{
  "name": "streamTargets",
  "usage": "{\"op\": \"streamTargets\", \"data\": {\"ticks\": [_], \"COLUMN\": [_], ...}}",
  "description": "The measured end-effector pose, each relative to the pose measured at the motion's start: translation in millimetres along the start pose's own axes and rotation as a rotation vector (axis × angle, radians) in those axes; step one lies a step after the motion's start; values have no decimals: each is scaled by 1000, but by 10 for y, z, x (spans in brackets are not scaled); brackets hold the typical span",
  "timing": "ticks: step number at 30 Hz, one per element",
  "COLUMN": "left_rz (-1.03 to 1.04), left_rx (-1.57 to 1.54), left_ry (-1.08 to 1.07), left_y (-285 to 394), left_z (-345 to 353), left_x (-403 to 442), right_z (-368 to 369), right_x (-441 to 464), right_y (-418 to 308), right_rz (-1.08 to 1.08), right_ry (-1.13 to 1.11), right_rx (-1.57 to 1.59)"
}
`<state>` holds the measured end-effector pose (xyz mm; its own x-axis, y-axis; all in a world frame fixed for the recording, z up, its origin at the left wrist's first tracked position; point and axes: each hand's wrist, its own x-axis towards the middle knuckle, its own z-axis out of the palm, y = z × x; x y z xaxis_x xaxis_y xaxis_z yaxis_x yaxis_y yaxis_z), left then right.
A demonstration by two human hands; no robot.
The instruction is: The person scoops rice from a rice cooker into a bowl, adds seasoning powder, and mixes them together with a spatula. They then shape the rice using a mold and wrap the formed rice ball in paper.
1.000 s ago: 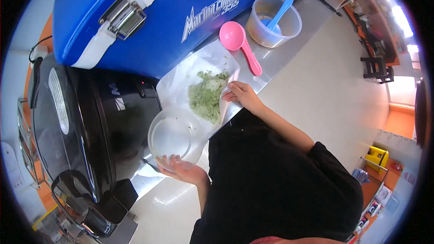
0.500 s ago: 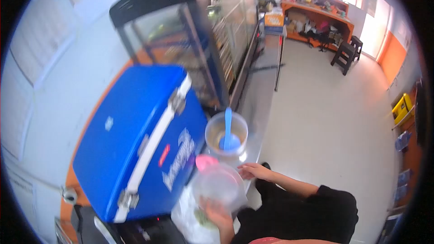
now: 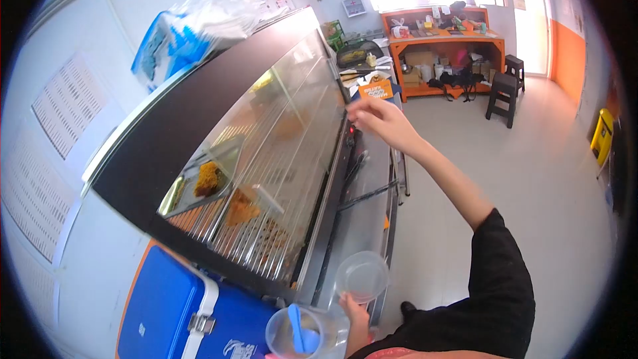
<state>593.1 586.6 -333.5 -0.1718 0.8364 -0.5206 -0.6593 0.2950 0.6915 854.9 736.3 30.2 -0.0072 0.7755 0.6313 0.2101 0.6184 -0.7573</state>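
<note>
My left hand (image 3: 357,316) grips the edge of a round translucent plastic lid (image 3: 363,275), held low over the metal counter. Beside that hand stands a clear plastic tub (image 3: 276,334) with a blue ladle (image 3: 296,326) resting in it, its handle upright. My right hand (image 3: 377,118) is stretched far forward past the end of the glass food display case (image 3: 292,159). Its fingers reach out, loosely bent and slightly apart, with nothing visible in them. Inside the case, pieces of browned food (image 3: 209,178) lie on a tray and on the wire rack.
A blue cooler box (image 3: 163,299) stands at the lower left. Plastic bags (image 3: 193,36) lie on top of the case. Beyond are an orange box (image 3: 374,95), an orange workbench (image 3: 445,40) and black stools (image 3: 503,96). Pale floor (image 3: 458,173) runs along the right.
The view has turned toward the display case. My right hand has swung from beside the tub to far forward. My left hand has moved along the counter with the lid.
</note>
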Motion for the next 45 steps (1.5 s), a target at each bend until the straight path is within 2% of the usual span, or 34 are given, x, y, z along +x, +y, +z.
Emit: {"op": "streamTargets", "data": {"ticks": [2,4,5,8,9,12,14,16,19,22,23,24,28,31,34,37,40,42,44,45], "left_rz": [67,143,179,198,292,463,525,598,739,839,880,914,997,973,1052,1165,1163,1427,1556,1698], "left_rx": [1,-5,-24,157,465,485,523,585,687,786,821,856,958,912,1062,1215,1081,1422,1466,1522], "left_ry": [59,119,77,161,121,420,531,583,612,616,605,586,453,274,308,387,287,339,282,250], "left_y": [-57,25,37,105,-37,-52,-36,28,152,295,326,343,451,517,438,428,581,1043,1503,1746], "left_z": [133,260,287,411,207,407,578,752,982,1273,1343,1401,1796,2051,2117,2511,2830,3359,3711,3994], "left_x": [184,325,349,295,495,545,556,592,706,775,799,806,832,810,877,817,867,722,648,571], "right_z": [-162,-247,-271,-261,-250,-197,-158,-81,57,84,58,72,162,62,-125,-280,-418,-490,-487,-464], "right_x": [556,1169,1421,2158,2403,3237,3905,4137,4777,5612,5591,5542,6181,6236,6207,6181,6175,6157,6143,6145], "right_y": [26,280,345,520,538,483,598,495,752,1167,1099,1054,976,963,1022,1047,1096,1175,1288,1338], "right_rz": [-126,-313,-284,-284,-345,-549,-640,-454,-443,-343,-399,-295,-168,-171,-259,-369,-455,-483,-473,-481], "right_ry": [85,207,223,316,330,340,328,214,189,-195,-399,-447,-453,-453,-399,-353,-328,-348,-443,-441], "right_rx": [-218,-309,-317,-314,-352,-587,-729,-879,-880,-1039,-1224,-1325,-1599,-1347,-1148,-939,-702,-498,-64,0]}}
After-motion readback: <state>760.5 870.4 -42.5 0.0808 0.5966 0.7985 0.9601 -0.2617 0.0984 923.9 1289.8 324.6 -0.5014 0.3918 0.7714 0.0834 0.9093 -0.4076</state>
